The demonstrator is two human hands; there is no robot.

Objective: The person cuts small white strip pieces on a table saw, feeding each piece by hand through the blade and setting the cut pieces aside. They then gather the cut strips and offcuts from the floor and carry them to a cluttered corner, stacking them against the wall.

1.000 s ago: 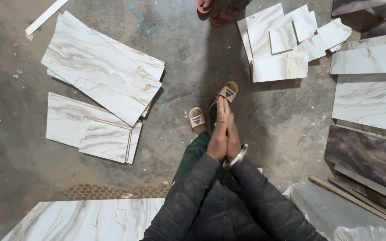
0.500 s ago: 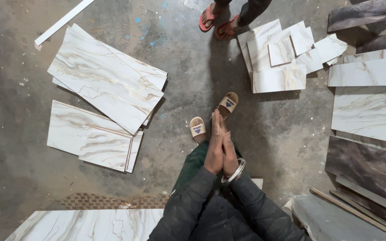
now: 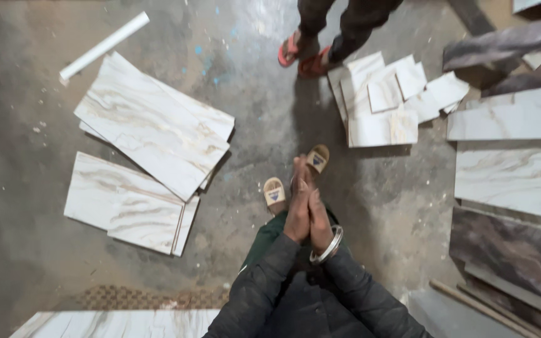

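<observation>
My left hand [image 3: 297, 209] and my right hand [image 3: 318, 219] are pressed flat together, palm to palm, with the fingers straight and pointing away from me. Neither holds anything. A silver bangle [image 3: 328, 247] circles my right wrist. Both arms are in dark jacket sleeves [image 3: 264, 294]. Below the hands are my two feet in tan slippers [image 3: 275, 191] on the grey concrete floor [image 3: 264, 112].
White marbled tiles [image 3: 151, 131] lie stacked on the floor at the left, and smaller tile pieces [image 3: 386, 103] at the upper right. More white and dark slabs [image 3: 514, 181] line the right side. Another person's feet in red sandals [image 3: 302, 56] stand at the top. A white strip [image 3: 103, 47] lies at the upper left.
The view has shifted, so the other person's legs and red sandals show more fully at the top. My hands stay pressed together.
</observation>
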